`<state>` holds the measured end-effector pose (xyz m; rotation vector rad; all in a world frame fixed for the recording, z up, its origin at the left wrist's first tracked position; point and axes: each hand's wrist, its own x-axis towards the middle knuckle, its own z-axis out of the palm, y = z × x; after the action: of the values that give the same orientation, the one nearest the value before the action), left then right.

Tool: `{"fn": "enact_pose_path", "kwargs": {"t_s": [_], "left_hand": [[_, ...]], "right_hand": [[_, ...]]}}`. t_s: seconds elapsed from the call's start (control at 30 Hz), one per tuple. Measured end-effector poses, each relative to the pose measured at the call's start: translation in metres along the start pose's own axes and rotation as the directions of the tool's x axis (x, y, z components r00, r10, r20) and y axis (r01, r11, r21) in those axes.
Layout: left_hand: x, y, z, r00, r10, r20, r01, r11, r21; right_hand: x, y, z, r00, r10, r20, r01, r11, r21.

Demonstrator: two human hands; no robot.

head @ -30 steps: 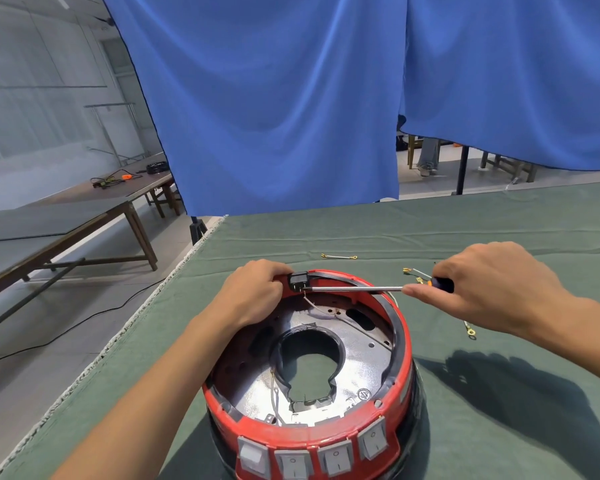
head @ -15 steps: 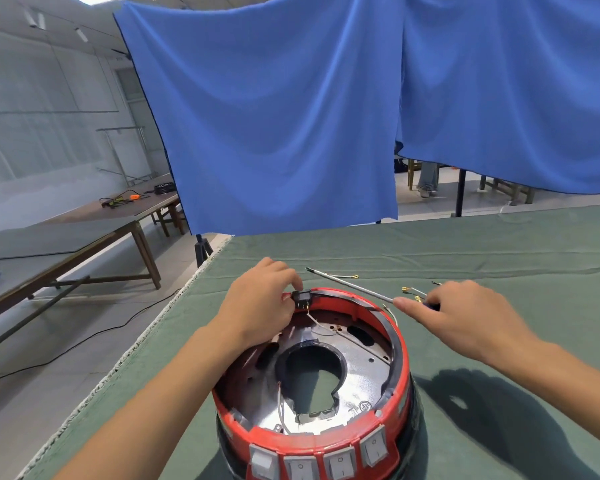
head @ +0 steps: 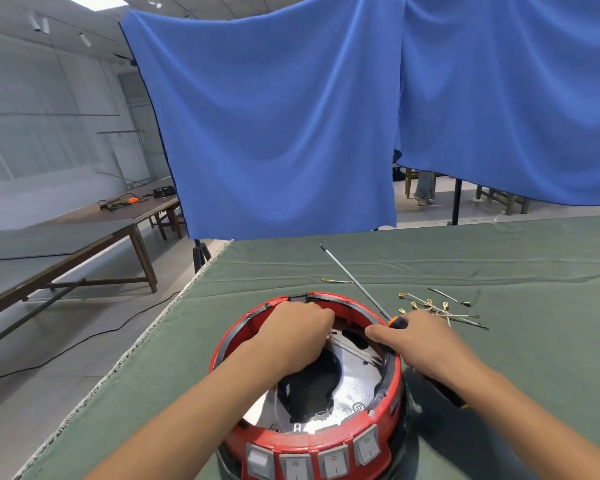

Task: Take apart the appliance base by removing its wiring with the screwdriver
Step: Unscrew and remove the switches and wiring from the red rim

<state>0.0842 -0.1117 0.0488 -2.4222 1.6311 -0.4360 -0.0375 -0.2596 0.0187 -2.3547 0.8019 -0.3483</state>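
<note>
Brass-tipped wires [head: 437, 308] already lie pulled on the cloth, yet the left hand [head: 297, 329] curls inside the appliance base [head: 312, 441] seemingly for more, while the right hand [head: 416, 336] grips the screwdriver [head: 355, 284].

We only get our two forearms and hands in shot, nothing else of us. Both arms are bare right down to the near edge, no sleeve anywhere. Left hand [head: 293, 332] and right hand [head: 418, 337] are gloveless, and we can't spot a watch, band or ring on either. Fingernails are mostly hidden, so no call there.
</note>
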Motion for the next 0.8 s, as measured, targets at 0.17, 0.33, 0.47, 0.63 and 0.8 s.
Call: {"fn": "enact_pose_path", "kwargs": {"t_s": [0.17,0.33,0.47,0.63,0.8], "left_hand": [[-0.021,-0.009,-0.015,0.994,-0.039,-0.106,0.035,0.998,-0.046],[-0.02,-0.001,-0.029,0.955,-0.247,0.163,0.284,0.614,-0.736],[-0.016,0.005,-0.022,0.91,-0.233,0.344,0.409,0.355,-0.84],[-0.015,0.003,-0.005,0.876,-0.408,0.257,0.431,0.422,-0.798],[-0.02,-0.018,0.001,0.788,-0.614,0.047,0.434,0.498,-0.75]], "right_hand": [[0.007,0.003,0.004,1.0,-0.01,0.026,0.009,0.998,0.058],[0.011,0.003,0.005,0.999,-0.038,0.02,0.036,0.998,0.056],[0.01,0.003,0.006,0.999,-0.034,0.018,0.033,0.995,0.091],[0.009,0.002,0.006,0.999,-0.031,0.015,0.029,0.993,0.114],[0.007,0.002,0.006,0.999,-0.034,0.007,0.033,0.99,0.136]]}}
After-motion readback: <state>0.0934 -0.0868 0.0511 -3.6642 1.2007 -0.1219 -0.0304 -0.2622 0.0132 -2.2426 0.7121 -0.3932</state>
